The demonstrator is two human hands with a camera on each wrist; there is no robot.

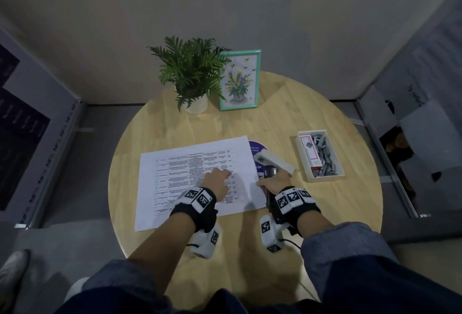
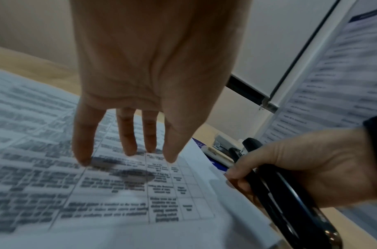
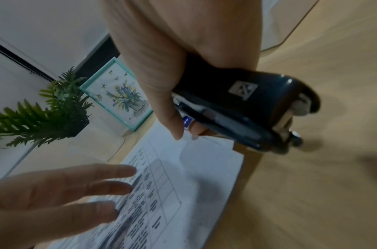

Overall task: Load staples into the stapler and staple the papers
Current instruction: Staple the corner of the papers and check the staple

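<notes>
Right hand point(image 3: 183, 55) hides most of stapler point(image 3: 242, 109).

The papers point(image 1: 197, 181) lie on the desk point(image 1: 155, 123), with a tray point(image 1: 322, 178) of staples point(image 1: 326, 161) to their right. A plant point(image 1: 192, 71) and picture frame point(image 1: 239, 79) stand behind.

Round wooden table point(image 1: 155, 123) in grey-walled booth. Fern point(image 1: 190, 66) in white pot point(image 1: 197, 106) at far edge; just right of it, upright teal frame point(image 1: 239, 79) with flower drawing and bees. Purple round sticker point(image 1: 258, 148) with white lettering on tabletop, partly covered. White object point(image 1: 275, 161) lies tilted over sticker; cannot tell what it is. Dark poster point(image 1: 17, 123) on left panel. White signs point(image 1: 410, 118) on right panel, text blurred. Shoe point(image 1: 12, 271) on floor, lower left.
</notes>
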